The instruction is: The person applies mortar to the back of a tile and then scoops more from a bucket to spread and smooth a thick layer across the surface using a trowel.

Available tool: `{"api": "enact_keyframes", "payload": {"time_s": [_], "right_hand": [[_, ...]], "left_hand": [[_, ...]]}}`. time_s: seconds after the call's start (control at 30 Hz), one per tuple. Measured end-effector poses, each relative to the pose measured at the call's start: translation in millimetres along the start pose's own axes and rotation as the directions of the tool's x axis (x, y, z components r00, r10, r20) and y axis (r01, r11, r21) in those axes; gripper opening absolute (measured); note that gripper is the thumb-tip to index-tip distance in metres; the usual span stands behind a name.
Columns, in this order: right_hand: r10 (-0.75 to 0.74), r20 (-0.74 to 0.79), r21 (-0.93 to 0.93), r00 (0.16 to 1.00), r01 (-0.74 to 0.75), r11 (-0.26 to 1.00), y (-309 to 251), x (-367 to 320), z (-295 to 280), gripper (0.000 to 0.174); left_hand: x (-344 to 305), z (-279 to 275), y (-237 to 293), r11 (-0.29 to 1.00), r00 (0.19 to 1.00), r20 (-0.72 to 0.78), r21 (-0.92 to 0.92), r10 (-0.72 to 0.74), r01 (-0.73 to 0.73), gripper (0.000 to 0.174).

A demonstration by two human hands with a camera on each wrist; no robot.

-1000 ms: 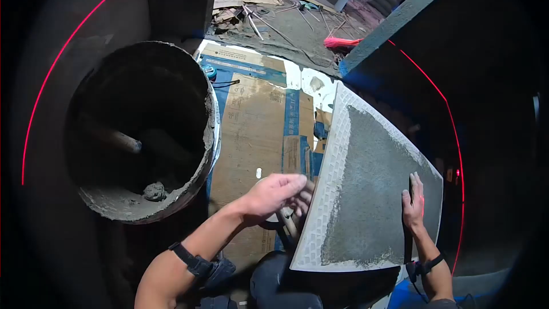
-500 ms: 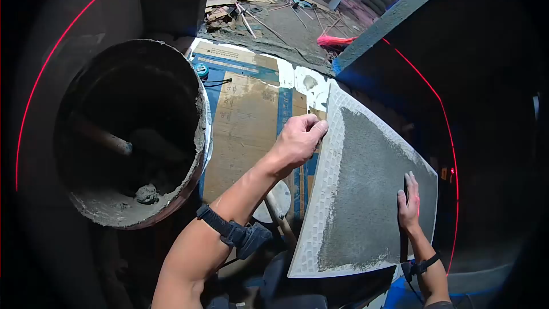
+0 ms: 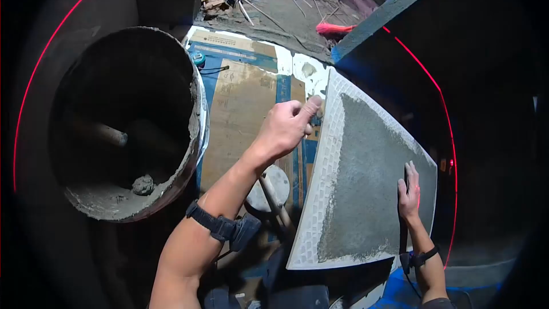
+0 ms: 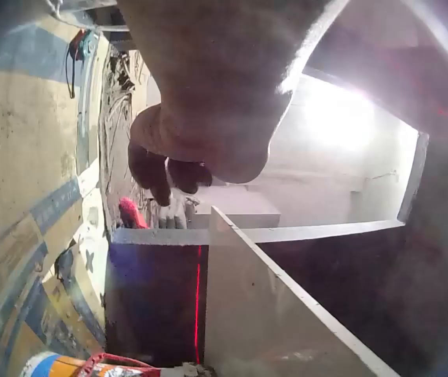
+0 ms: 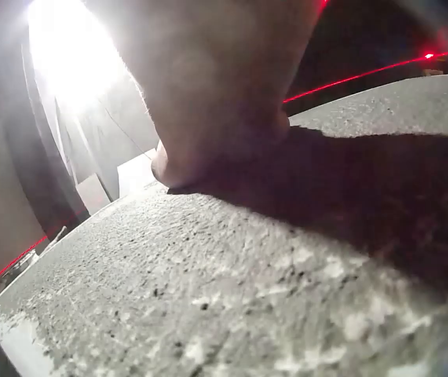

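A tile [image 3: 329, 166] stands tilted, its ridged back facing up and grey mortar [image 3: 366, 177] spread inside a pale border. My right hand [image 3: 408, 194] lies with extended fingers on the mortar near the right side; in the right wrist view the hand [image 5: 208, 94] meets the rough mortar [image 5: 169, 275]. Beside the upper left edge is my left hand [image 3: 286, 129], fingers curled and thumb pointing towards the tile. The left wrist view has this hand [image 4: 208, 102] above the tile's corner [image 4: 263, 306], with a gap between them and nothing visible in the fingers.
A large bucket [image 3: 197, 120] with mortar residue and a handle inside stands at left. Cardboard [image 3: 240, 97] covers the floor, with a teal tape measure [image 3: 198, 58] on it. A round-faced tool [image 3: 274, 186] is below my left forearm. Debris and a post [image 3: 394, 11] are beyond.
My left hand has moved up along the tile's left edge, then slightly away from it to the left. My right hand has stayed on the mortar. The head view has shifted slightly.
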State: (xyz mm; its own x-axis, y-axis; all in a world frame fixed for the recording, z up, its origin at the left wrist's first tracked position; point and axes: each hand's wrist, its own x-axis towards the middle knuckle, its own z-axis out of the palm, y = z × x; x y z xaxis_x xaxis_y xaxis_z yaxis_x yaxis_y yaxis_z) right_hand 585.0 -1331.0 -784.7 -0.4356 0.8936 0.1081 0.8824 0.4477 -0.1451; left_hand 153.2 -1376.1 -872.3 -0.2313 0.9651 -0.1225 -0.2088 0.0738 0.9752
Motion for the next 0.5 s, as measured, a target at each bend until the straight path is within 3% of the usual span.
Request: {"api": "enact_keyframes", "payload": {"time_s": [0.03,0.13,0.2,0.23,0.27,0.3,0.33,0.4,0.43,0.47,0.5], "right_hand": [[0.005,0.001,0.005,1.0,-0.005,1.0,0.6,-0.3,1.1,0.06],[0.032,0.003,0.016,0.999,-0.032,0.999,-4.0,-0.5,0.1,0.059],[0.007,0.003,-0.001,1.0,-0.007,1.0,-1.3,-1.4,-1.3,0.058],[0.007,0.015,0.01,1.0,-0.007,1.0,-5.3,-1.8,-4.9,0.058],[-0.006,0.02,-0.005,1.0,0.006,1.0,-2.4,-1.0,-5.8,0.06],[-0.047,0.025,0.026,0.999,0.046,0.999,2.0,-1.0,-5.9,0.061],[-0.077,0.021,0.052,0.997,0.076,0.996,7.1,1.2,-4.2,0.063],[-0.111,0.054,0.028,0.992,0.109,0.994,8.2,8.0,0.2,0.066],[-0.157,0.061,0.043,0.986,0.154,0.987,9.0,11.4,3.7,0.067],[-0.213,0.067,0.062,0.975,0.209,0.976,9.1,13.9,10.2,0.068],[-0.255,0.09,0.046,0.963,0.251,0.967,10.2,17.8,15.2,0.069]], "left_hand": [[1.9,9.3,-3.3,0.988,0.992,0.114,-0.149,0.06,-0.043,0.056],[-2.0,22.0,10.8,0.997,0.996,0.061,0.038,0.068,-0.071,0.034],[-5.6,20.6,15.9,0.998,0.998,0.057,0.069,0.003,-0.007,0.03],[-17.7,18.0,32.9,0.983,0.999,0.047,0.184,-0.027,0.018,0.03],[-21.9,20.7,27.3,0.969,0.998,0.015,0.24,0.063,-0.065,0.03],[-29.6,20.0,23.2,0.965,0.999,0.038,0.262,0.003,-0.013,0.032],[-40.5,17.4,25.6,0.929,0.993,0.057,0.353,0.099,-0.113,0.033],[-60.0,9.8,43.9,0.894,0.969,0.142,0.432,-0.201,0.121,0.032],[-71.3,1.5,34.0,0.879,0.975,0.189,0.476,-0.119,0.015,0.034],[-86.7,-3.6,42.3,0.86,0.949,0.245,0.507,-0.197,0.048,0.033],[-109.7,6.1,60.2,0.854,0.886,0.119,0.348,-0.449,0.387,0.033]]}}
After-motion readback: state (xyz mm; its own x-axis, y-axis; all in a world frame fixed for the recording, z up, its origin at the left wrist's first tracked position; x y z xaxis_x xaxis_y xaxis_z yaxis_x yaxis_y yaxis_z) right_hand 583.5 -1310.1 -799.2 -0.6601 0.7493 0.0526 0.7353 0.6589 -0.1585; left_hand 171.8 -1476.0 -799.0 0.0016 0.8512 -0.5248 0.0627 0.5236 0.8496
